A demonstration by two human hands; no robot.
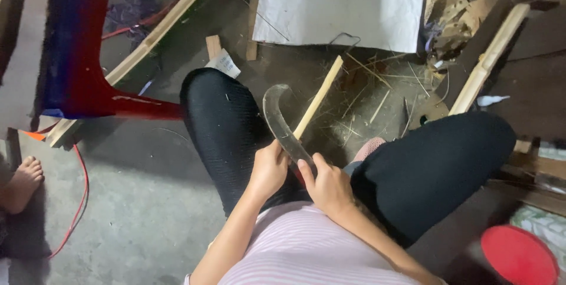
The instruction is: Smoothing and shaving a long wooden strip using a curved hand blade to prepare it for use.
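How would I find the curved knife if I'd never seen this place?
Look between the two black-trousered knees. Both hands meet there: the right hand and left hand grip it low down. The knife is the dark, hooked blade curling up and left, crossing a straight pale stick; nothing else nearby is curved metal.

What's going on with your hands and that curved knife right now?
Left hand grips the bamboo strip. Right hand holds the curved knife, blade against the strip. Knees close either side, nothing blocking.
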